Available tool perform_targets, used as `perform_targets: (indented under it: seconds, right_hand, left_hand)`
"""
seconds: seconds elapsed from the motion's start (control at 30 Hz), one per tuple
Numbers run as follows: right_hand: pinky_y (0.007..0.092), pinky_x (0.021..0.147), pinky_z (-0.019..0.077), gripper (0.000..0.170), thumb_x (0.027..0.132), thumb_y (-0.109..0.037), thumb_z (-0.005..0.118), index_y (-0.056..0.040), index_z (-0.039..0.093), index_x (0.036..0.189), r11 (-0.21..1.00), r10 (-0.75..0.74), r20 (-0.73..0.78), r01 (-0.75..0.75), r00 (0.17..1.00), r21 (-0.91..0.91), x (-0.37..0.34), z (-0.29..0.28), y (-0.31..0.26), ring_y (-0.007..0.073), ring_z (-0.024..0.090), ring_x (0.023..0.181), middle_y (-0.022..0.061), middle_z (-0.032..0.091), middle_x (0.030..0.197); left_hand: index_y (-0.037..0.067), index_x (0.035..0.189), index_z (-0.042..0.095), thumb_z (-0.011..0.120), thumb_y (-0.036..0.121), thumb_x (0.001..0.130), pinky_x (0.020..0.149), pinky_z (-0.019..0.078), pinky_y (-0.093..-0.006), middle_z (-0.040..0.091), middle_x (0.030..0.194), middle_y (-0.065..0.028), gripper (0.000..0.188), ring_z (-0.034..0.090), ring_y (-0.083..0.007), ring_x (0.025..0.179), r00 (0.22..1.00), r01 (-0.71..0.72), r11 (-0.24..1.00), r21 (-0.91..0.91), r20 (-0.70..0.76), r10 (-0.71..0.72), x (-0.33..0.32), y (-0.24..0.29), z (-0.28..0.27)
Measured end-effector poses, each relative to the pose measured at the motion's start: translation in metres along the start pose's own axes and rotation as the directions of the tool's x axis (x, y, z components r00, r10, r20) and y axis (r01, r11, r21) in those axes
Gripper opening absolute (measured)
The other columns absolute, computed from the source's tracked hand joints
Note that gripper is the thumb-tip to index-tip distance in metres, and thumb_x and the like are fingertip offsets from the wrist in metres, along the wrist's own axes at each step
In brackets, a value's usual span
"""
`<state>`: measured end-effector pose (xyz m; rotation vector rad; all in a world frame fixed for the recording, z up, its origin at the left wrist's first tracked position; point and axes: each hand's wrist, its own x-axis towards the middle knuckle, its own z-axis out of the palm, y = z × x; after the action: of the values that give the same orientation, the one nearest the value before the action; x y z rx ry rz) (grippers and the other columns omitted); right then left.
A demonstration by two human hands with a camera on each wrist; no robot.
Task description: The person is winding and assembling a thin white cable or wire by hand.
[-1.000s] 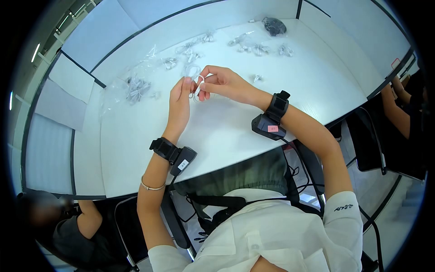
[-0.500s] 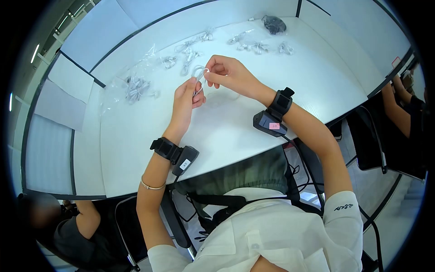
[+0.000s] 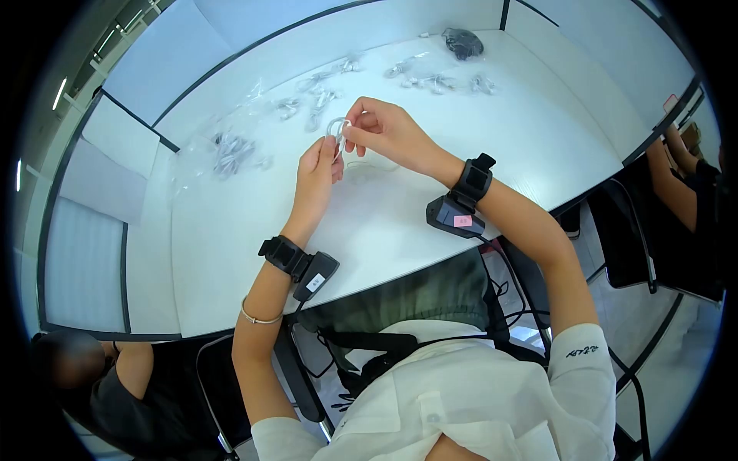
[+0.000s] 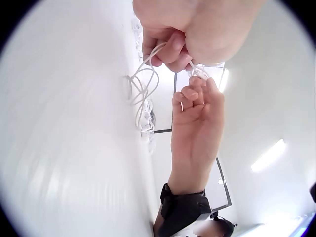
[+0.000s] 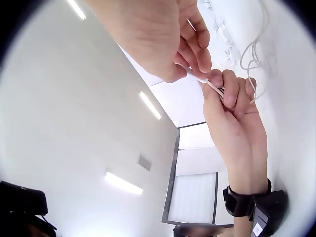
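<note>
A thin white earphone cable (image 3: 336,125) is held between both hands above the table. My left hand (image 3: 314,170) grips its coiled loops, thumb on top. Its loose strands (image 4: 143,86) hang below that hand to the tabletop in the left wrist view. Thumb and fingertips of my right hand (image 3: 393,132) pinch the cable just above the left fingertips. The right wrist view shows a slim white piece (image 5: 196,76) between the right fingers, with two strands running from it into the left fist. The cable's ends are hidden in the hands.
Several bundled white cables (image 3: 319,104) lie on the white table (image 3: 492,146). A clear plastic bag with white cables (image 3: 233,154) is at the left. A dark bundle (image 3: 463,44) sits at the back right. Low partitions (image 3: 254,54) enclose the table. Other people sit on both sides.
Both hands have shifted slightly away from the body. The right hand has moved up and along the cable from the slim white piece seen earlier. Loose strands now trail onto the table.
</note>
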<state>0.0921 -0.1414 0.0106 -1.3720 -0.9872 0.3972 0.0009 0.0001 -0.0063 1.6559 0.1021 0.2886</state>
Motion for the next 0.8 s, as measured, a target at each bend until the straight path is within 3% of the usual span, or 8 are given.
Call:
perform_targets:
  seconds: [0.27,0.5,0.57,0.7,0.73,0.8]
  right_hand:
    - [0.0239,0.063,0.0447,0.015,0.088,-0.015,0.053,-0.0012,0.048,0.089,1.000,0.005,-0.032,-0.004,0.999,0.017,0.003,-0.004,0.007,0.0111,0.055,0.065,0.0077,0.061,0.073]
    - [0.0241,0.063,0.0440,0.016,0.088,-0.016,0.053,-0.0015,0.047,0.090,0.998,0.019,-0.035,-0.017,0.999,0.068,0.004,-0.005,0.009,0.0113,0.054,0.066,0.0073,0.060,0.073]
    - [0.0237,0.064,0.0434,0.016,0.088,-0.016,0.054,-0.0019,0.047,0.091,0.997,0.014,-0.020,-0.012,1.000,0.079,0.005,-0.006,0.011,0.0110,0.053,0.066,0.0065,0.059,0.073]
    - [0.0227,0.063,0.0423,0.017,0.087,-0.018,0.055,-0.0031,0.048,0.092,0.998,0.022,-0.036,-0.019,0.999,0.059,0.006,-0.007,0.014,0.0099,0.052,0.066,0.0024,0.053,0.068]
    - [0.0219,0.061,0.0406,0.022,0.087,-0.021,0.054,-0.0031,0.049,0.098,0.999,0.028,-0.076,-0.025,0.997,0.039,0.005,-0.007,0.014,0.0088,0.050,0.064,0.0006,0.050,0.066]
    - [0.0215,0.060,0.0392,0.024,0.088,-0.024,0.052,-0.0030,0.050,0.101,0.996,0.084,0.014,-0.084,0.996,0.018,0.002,-0.011,0.009,0.0084,0.048,0.062,-0.0001,0.049,0.066]
  left_hand:
    - [0.004,0.079,0.050,0.037,0.037,0.095,0.054,0.0312,-0.0208,0.031,0.057,0.0060,0.040,0.031,-0.0054,0.052,0.996,0.026,0.999,-0.037,0.086,-0.022,0.001,0.001,-0.004]
    - [0.004,0.080,0.049,0.038,0.034,0.095,0.052,0.0248,-0.0203,0.029,0.059,0.0055,0.036,0.030,-0.0059,0.054,0.993,0.008,0.998,-0.067,0.121,0.000,0.000,0.002,-0.004]
    - [0.003,0.081,0.049,0.039,0.035,0.095,0.058,0.0316,-0.0218,0.030,0.059,0.0047,0.037,0.031,-0.0082,0.056,0.995,0.014,0.999,-0.030,0.103,-0.010,0.000,0.002,-0.006]
    - [0.009,0.071,0.039,0.038,0.034,0.096,0.058,0.0316,-0.0224,0.029,0.061,0.0042,0.035,0.031,-0.0085,0.057,0.990,-0.014,1.000,-0.017,0.142,0.016,0.000,0.004,-0.008]
    - [0.007,0.072,0.041,0.039,0.031,0.095,0.051,0.0240,-0.0205,0.030,0.060,0.0047,0.034,0.029,-0.0059,0.054,0.989,-0.046,0.998,-0.049,0.139,0.052,0.000,0.003,-0.007]
    - [0.007,0.071,0.041,0.039,0.032,0.095,0.051,0.0244,-0.0204,0.030,0.060,0.0047,0.034,0.029,-0.0060,0.054,0.983,-0.057,0.998,-0.030,0.175,0.061,-0.001,0.005,-0.006]
